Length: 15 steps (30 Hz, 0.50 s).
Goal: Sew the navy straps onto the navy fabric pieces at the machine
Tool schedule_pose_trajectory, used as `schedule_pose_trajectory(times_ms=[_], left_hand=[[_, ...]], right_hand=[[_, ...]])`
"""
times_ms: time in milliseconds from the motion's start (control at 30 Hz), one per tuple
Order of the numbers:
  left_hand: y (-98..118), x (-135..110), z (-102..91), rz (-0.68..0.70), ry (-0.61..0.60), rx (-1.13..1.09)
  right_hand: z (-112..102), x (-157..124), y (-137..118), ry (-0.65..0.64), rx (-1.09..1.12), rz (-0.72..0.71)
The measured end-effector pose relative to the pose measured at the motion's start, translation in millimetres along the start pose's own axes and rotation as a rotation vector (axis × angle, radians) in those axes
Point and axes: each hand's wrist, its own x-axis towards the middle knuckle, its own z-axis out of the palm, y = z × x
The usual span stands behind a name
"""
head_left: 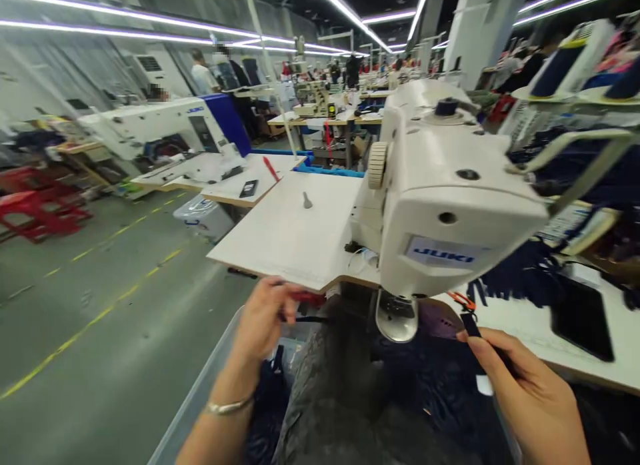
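Hazard, entanglement: the navy strap [471,326] is located in the right hand [530,398], its end just beside the orange item [464,301] at the worktop [527,328] edge; if the strap is pulled with that item hooked to it, the item could be dragged off. Whether the two are joined cannot be determined. Hazard, snagging: the rounded metal guard [399,322] below the sewing machine head [450,198] lies between the hands, so loose material drawn across could catch on it. Hazard, slippage: the navy fabric [447,378] is bunched beneath the machine; its weight could tug the strap if the two are connected, or it could slide toward the plastic bin [193,405]. Grip, right: thumb and forefinger are pressed together, pinching the strap near its end; the other fingers are curled. Grip, left: the left hand [263,318] has bent fingers near a dark strip [310,319] and a red object [307,297]; blur prevents confirming whether it pinches either, and its opening cannot be told.
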Motion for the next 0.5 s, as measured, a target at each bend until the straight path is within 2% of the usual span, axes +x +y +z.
schedule_pose_trajectory(times_ms=[133, 167, 200, 267, 367, 500], left_hand=[[-26.7, -32.9, 57.3, -0.094, -0.317, 0.099], [-29.2, -40.0, 69.0, -0.075, -0.44, 0.164], [-30.0, -46.0, 78.5, -0.051, -0.474, 0.217], [-28.6, -54.4, 90.2, 0.007, -0.497, 0.34], [-25.9, -59.1, 93.9, 0.147, -0.471, 0.507], [-27.9, -59.2, 89.3, 0.507, -0.459, 0.813]], right_hand=[[27.4, -12.4, -27.1, -0.167, -0.1, -0.393], [32.5, -13.9, -32.4, -0.188, -0.114, -0.481], [36.5, -14.8, -36.1, -0.192, -0.134, -0.561], [41.7, -15.4, -38.9, -0.167, -0.183, -0.701], [44.2, -14.6, -37.2, -0.121, -0.253, -0.884], [44.5, -13.7, -37.4, -0.083, -0.322, -0.97]])
